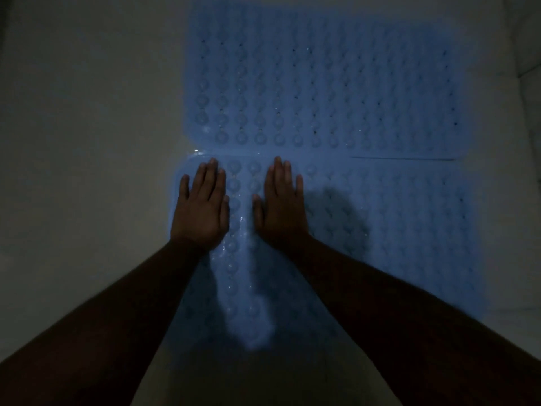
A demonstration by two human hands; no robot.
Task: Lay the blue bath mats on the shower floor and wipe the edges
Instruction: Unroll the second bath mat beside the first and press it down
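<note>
Two blue bath mats with rows of round suction bumps lie flat on the pale shower floor (87,127). The far mat (336,83) fills the upper middle of the view. The near mat (409,230) lies just below it, their edges meeting along a seam. My left hand (202,206) rests palm down on the near mat's left edge, fingers extended. My right hand (282,203) lies flat beside it, a little to the right. Neither hand holds anything. Wet glints show on the mat between my hands.
The scene is dim. Pale floor extends to the left of the mats. A narrow strip of floor and a wall joint (527,71) run along the right side. My forearms cover the near mat's lower part.
</note>
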